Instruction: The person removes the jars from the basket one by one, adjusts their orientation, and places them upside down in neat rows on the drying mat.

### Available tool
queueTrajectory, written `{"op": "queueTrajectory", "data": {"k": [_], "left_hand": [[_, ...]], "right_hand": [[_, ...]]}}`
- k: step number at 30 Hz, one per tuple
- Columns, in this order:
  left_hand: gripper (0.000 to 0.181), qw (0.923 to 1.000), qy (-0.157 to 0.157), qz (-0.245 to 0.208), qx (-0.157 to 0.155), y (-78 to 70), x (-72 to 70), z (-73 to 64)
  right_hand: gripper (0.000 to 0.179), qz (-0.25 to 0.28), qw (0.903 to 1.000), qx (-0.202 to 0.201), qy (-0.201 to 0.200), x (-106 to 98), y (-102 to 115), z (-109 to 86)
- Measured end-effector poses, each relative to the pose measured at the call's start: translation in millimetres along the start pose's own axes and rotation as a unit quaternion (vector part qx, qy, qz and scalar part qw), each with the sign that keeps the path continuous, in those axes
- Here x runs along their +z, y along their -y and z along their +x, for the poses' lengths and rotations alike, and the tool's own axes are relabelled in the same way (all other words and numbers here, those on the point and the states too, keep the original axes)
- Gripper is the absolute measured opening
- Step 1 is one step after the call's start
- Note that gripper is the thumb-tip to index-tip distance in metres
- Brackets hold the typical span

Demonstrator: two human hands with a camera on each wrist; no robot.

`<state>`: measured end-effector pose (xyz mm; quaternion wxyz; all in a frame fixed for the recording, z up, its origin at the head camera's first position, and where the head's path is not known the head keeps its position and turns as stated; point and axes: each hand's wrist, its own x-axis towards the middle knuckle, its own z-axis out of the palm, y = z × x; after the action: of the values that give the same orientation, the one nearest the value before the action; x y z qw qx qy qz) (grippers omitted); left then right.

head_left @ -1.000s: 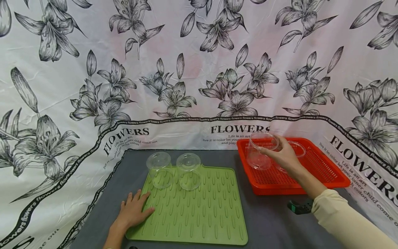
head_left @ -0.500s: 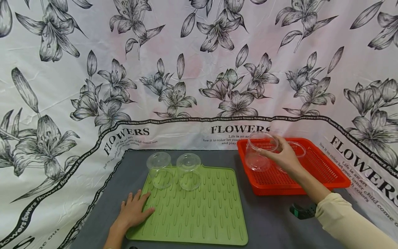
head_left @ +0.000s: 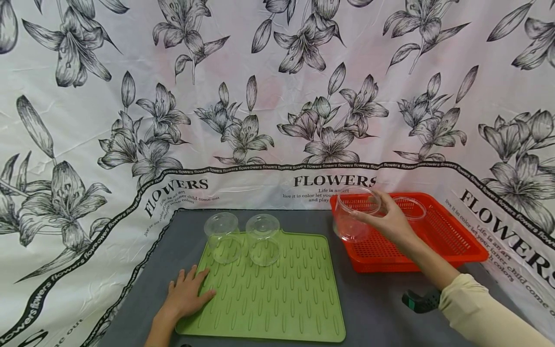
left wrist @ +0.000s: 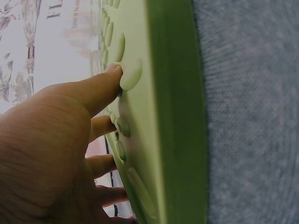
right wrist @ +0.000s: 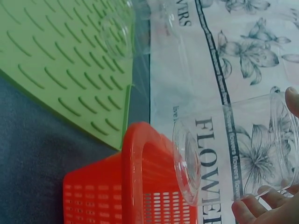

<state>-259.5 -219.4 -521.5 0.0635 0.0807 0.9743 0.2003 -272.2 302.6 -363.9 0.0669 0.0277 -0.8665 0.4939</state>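
Note:
In the head view my right hand [head_left: 390, 219] grips a clear plastic cup [head_left: 353, 226] near its rim, over the left end of the red basket [head_left: 362, 265]. The right wrist view shows this cup [right wrist: 233, 144] apart from the basket's edge, fingers and thumb around its rim end. Another clear round container [head_left: 409, 208] sits in the basket. My left hand [head_left: 184, 294] rests, fingers spread, on the left edge of the green mat [head_left: 282, 294]. Two clear cups [head_left: 223, 248] [head_left: 263, 248] stand side by side at the mat's far left.
A grey table [head_left: 373, 308] lies under the mat and basket. Behind it hangs a flower-printed cloth [head_left: 243, 188]. A black strap-like device [head_left: 420, 300] shows by the right wrist, in front of the basket.
My right hand has moved slightly left with the cup, from over the basket's inside toward its left rim. My left hand and the two cups on the mat have stayed put.

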Motion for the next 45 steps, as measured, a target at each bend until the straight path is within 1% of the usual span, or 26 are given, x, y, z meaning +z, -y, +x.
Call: {"op": "queueTrajectory", "data": {"k": [7,13,25,35,39,45], "left_hand": [[0.075,1.0000,0.004,0.002,-0.004,0.3,0.6,0.8],[0.075,1.0000,0.006,0.000,-0.005,-0.2,0.0,0.4],[0.075,1.0000,0.008,-0.002,-0.005,-0.6,-0.7,0.1],[0.075,1.0000,0.005,-0.005,-0.005,0.5,0.5,0.3],[0.075,1.0000,0.004,-0.006,-0.006,1.3,0.9,0.1],[0.074,0.9999,0.010,-0.005,-0.007,-1.5,-1.5,0.1]], "right_hand": [[0.098,0.009,0.9998,-0.014,0.011,6.3,6.1,-5.9],[0.092,0.005,0.9994,-0.030,0.020,13.4,11.7,-10.6],[0.091,0.019,0.9983,-0.041,0.036,26.3,20.7,-16.7],[0.092,0.009,0.9982,-0.041,0.044,32.1,27.6,-22.9],[0.089,0.011,0.9978,-0.046,0.047,34.5,30.8,-25.8],[0.086,0.017,0.9971,-0.056,0.049,37.6,33.7,-29.4]]}}
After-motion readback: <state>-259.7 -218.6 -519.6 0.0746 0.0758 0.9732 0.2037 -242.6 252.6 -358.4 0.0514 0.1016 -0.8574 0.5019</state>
